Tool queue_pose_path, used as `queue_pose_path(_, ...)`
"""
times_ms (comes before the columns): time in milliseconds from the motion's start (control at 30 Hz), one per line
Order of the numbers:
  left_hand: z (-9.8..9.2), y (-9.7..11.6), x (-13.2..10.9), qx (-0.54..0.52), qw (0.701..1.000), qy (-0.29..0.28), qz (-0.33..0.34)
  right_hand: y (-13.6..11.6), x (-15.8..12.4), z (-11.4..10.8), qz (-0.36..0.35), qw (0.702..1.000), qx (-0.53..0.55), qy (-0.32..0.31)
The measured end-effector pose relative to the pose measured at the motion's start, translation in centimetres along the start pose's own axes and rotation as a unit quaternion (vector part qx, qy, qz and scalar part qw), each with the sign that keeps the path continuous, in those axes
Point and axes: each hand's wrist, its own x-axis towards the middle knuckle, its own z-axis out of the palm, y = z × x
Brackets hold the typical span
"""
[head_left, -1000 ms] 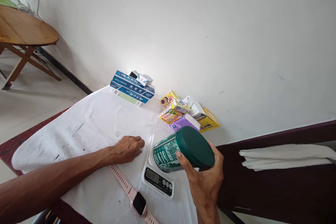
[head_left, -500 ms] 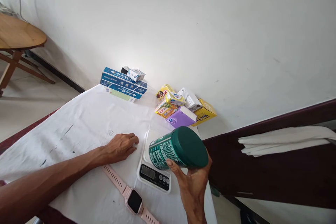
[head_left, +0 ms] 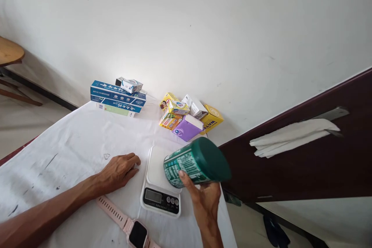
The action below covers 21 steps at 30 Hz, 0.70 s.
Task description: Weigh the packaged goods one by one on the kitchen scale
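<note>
My right hand [head_left: 203,197] grips a green jar [head_left: 194,161] with a dark green lid, tilted on its side just above the right edge of a white kitchen scale [head_left: 158,186]. The scale has a dark display and buttons on its near edge. My left hand [head_left: 120,170] rests palm down on the white cloth [head_left: 72,151] to the left of the scale, fingers loosely curled and holding nothing. A pink smartwatch [head_left: 132,230] lies on the cloth near my left forearm.
Blue boxes [head_left: 117,99] are stacked against the wall at the back. A pile of small yellow, purple and white boxes [head_left: 188,118] lies behind the scale. A dark wooden frame [head_left: 305,162] with folded white cloth [head_left: 290,135] stands to the right. A round wooden table [head_left: 8,52] shows at far left.
The view has swung to the right. The jar stays in my right hand, tipped slightly further over the scale's edge. My left hand keeps its place on the cloth.
</note>
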Motion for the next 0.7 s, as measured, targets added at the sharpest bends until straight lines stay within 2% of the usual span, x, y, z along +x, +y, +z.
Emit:
queue_pose_path(100, 0.0, 0.1, 0.0, 0.003, 1.000, -0.001, 0.000, 0.4, 3.4, -1.7, -0.031, 0.993, -0.048, 0.099)
queue_pose_path(167, 0.1, 0.1, 0.0, 0.005, 1.000, -0.002, -0.004, 1.5, 6.5, -2.7, -0.052, 0.981, -0.106, 0.155)
queue_pose_path(233, 0.2, 0.1, 0.0, 0.003, 1.000, -0.003, -0.007, 3.1, 9.8, -3.5, -0.039, 0.969, -0.151, 0.192)
queue_pose_path(367, 0.3, 0.0, 0.1, 0.001, 1.000, -0.009, -0.017, 6.3, 15.9, -3.8, 0.030, 0.965, -0.173, 0.197)
queue_pose_path(467, 0.4, 0.0, 0.2, 0.000, 1.000, -0.010, -0.024, 7.9, 19.0, -2.9, 0.043, 0.963, -0.180, 0.197)
queue_pose_path(567, 0.5, -0.1, 0.4, -0.005, 1.000, -0.005, -0.020, 8.7, 20.6, -1.8, 0.048, 0.963, -0.187, 0.186)
queue_pose_path(700, 0.5, -0.1, 0.4, -0.012, 1.000, -0.004, -0.017, 9.0, 21.3, -1.0, 0.061, 0.967, -0.194, 0.154)
